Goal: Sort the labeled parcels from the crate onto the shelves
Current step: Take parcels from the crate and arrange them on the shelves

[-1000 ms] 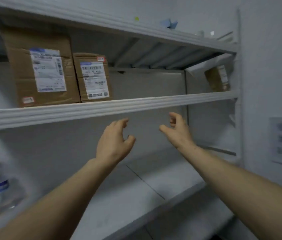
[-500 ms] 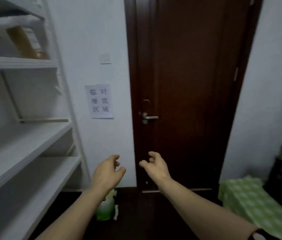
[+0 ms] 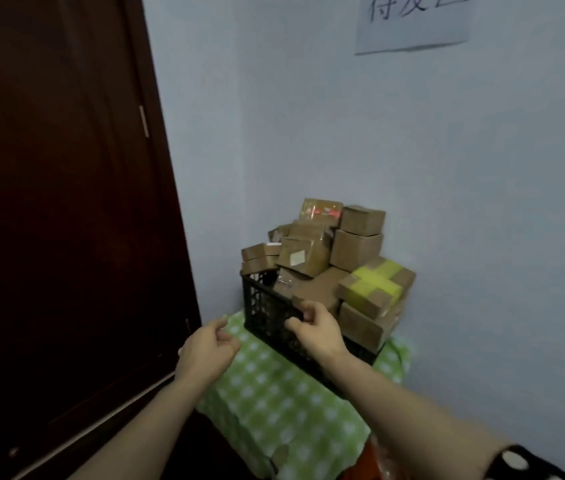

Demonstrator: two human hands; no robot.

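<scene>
Brown door (image 3: 49, 202) stands at the left; beside it the left hand (image 3: 206, 351) hangs loosely curled and empty above a green checked cloth (image 3: 274, 410); the right hand (image 3: 315, 332), also loosely curled and empty, hovers before the black crate (image 3: 262, 306) heaped with cardboard parcels (image 3: 354, 247) on that cloth

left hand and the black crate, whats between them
Only a strip of the green checked cloth shows between the left hand and the black crate in the head view; they are apart.
</scene>
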